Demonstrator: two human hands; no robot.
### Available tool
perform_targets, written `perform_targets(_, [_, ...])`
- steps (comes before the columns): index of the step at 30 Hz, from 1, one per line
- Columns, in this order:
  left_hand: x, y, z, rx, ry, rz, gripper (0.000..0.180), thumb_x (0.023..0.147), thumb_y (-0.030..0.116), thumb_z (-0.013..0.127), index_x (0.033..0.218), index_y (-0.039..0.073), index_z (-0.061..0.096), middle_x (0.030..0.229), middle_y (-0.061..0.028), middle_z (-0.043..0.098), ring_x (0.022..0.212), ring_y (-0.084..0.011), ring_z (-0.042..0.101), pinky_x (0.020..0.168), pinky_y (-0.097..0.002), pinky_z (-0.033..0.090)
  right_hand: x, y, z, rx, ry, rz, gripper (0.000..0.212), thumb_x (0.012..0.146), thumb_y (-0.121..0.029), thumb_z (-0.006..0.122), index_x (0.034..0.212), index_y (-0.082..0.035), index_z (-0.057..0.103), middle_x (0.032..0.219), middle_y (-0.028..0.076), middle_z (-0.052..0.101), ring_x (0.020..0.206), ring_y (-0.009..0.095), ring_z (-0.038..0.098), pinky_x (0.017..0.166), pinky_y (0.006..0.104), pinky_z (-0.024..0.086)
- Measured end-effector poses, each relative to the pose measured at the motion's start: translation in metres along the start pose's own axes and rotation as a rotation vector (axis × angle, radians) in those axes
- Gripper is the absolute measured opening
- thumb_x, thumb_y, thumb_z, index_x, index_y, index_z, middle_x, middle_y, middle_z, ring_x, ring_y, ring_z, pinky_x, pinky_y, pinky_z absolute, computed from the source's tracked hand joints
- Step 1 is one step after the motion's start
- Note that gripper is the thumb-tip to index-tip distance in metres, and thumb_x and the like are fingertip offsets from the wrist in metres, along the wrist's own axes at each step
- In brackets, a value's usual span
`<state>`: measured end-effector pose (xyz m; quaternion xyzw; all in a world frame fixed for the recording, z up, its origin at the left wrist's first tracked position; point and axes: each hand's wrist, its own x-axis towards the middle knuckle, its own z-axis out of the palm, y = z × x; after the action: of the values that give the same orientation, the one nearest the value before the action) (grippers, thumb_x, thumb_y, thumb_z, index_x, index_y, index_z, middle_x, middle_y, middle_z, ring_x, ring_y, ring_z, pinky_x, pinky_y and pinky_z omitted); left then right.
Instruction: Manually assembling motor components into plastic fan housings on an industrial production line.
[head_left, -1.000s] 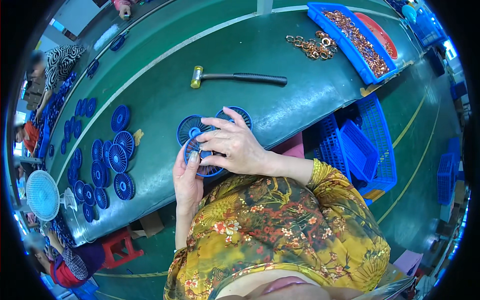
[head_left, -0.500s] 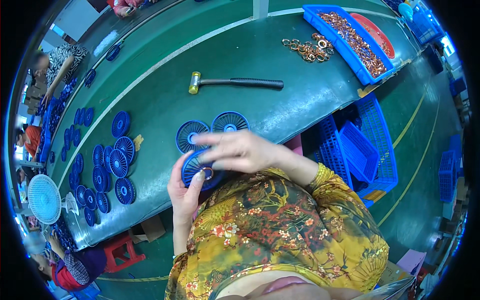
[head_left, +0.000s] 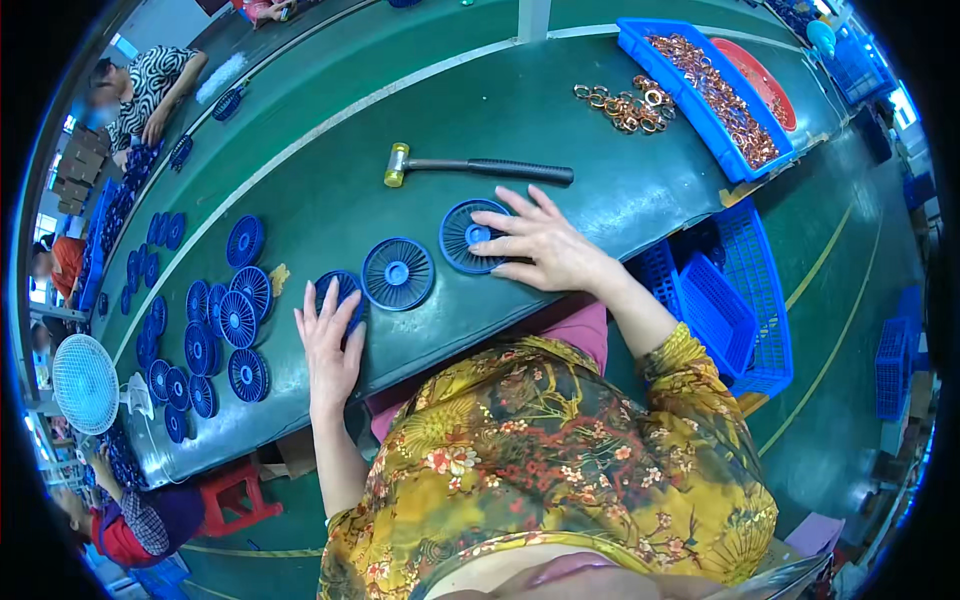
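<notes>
Three round blue spoked plastic discs lie in a row at the near edge of the green table. My left hand (head_left: 328, 350) is flat with fingers stretched over the left disc (head_left: 347, 284), covering much of it. The middle disc (head_left: 398, 274) lies face up, its spokes and hub in plain sight, with neither hand on it. Over the right disc (head_left: 458, 240) my right hand (head_left: 545, 245) spreads its fingers, the tips at its hub and rim. Beyond the discs is a mallet (head_left: 480, 168) with a yellow-faced head and black grip.
Several more blue discs (head_left: 239, 320) are grouped at left, near a white fan (head_left: 85, 385). Copper-coloured rings (head_left: 632, 110) lie loose beside a blue tray (head_left: 742, 168) full of them; a red dish (head_left: 765, 85) is behind it. Blue crates (head_left: 770, 345) stand below at right. Other people work at far left.
The disc and copper ring held between my hands have left my grasp; the ring is out of sight. My left hand moved left onto a disc, my right hand moved right over another.
</notes>
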<state>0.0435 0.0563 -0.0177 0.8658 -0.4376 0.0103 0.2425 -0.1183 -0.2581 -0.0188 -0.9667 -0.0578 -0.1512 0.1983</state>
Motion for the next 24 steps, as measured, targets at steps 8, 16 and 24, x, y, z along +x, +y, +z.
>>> perform_targets(8, [0.014,0.016,0.002,-0.025,-0.031,0.181,0.038,0.076,0.022,0.073,0.113,0.018,0.067,0.142,-0.0094,0.046,0.142,-0.0372,0.022,0.114,-0.0596,0.009,0.026,0.066,-0.037,0.142,0.346,0.141,0.020,0.084,-0.016,0.068,0.101,-0.006,0.070,0.108,0.015,0.068,0.101,0.026,0.065,0.088,0.0346,0.051])
perform_targets(16, [0.015,0.018,0.018,-0.045,0.085,0.155,0.042,0.077,0.027,0.073,0.118,0.020,0.065,0.143,-0.0100,0.045,0.142,-0.0367,0.023,0.113,-0.0612,0.010,0.047,0.156,-0.052,-0.885,0.246,0.718,0.022,0.082,-0.026,0.058,0.077,-0.010,0.072,0.084,0.013,0.068,0.081,0.030,0.066,0.069,0.0421,0.053])
perform_targets(24, [-0.005,-0.006,0.006,-0.069,0.604,-0.074,0.039,0.080,0.020,0.071,0.116,0.010,0.064,0.128,-0.0171,0.056,0.129,-0.0343,0.045,0.110,-0.0492,0.031,0.030,0.177,-0.048,-0.931,0.278,0.653,0.031,0.085,-0.042,0.060,0.092,-0.013,0.069,0.083,0.008,0.066,0.081,0.030,0.062,0.065,0.0479,0.049])
